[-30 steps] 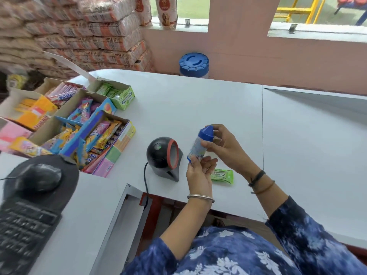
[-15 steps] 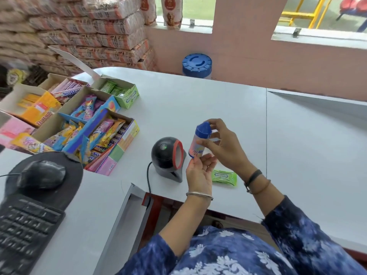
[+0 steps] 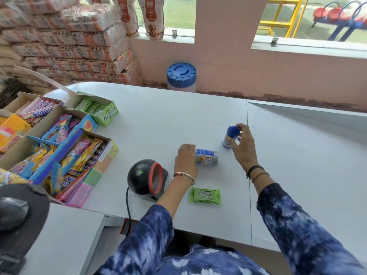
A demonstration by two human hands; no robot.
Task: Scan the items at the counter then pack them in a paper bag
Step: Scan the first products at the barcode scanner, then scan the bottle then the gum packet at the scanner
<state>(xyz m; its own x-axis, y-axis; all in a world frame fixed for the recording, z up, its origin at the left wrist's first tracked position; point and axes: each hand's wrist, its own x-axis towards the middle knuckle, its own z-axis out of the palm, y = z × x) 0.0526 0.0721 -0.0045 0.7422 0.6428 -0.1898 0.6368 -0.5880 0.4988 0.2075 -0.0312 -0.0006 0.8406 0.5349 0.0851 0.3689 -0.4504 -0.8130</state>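
A small blue-capped bottle (image 3: 230,138) stands upright on the white counter (image 3: 158,120), with my right hand (image 3: 241,144) wrapped around its right side. A second small bottle (image 3: 207,158) lies on its side just left of it, and my left hand (image 3: 185,158) grips its left end. A green gum packet (image 3: 205,195) lies flat near the counter's front edge. The black barcode scanner (image 3: 146,178) with a red ring sits left of my left wrist. No paper bag is in view.
Open cardboard boxes of candy and gum (image 3: 59,139) crowd the counter's left side. A computer mouse on a black pad (image 3: 14,213) is at the lower left. A blue-lidded jar (image 3: 181,77) stands behind the counter, and stacked sacks (image 3: 69,42) fill the back left.
The blue-capped bottle has gone from in front of the scanner to standing on the counter at the right. My left hand has left it and now grips a second, lying bottle.
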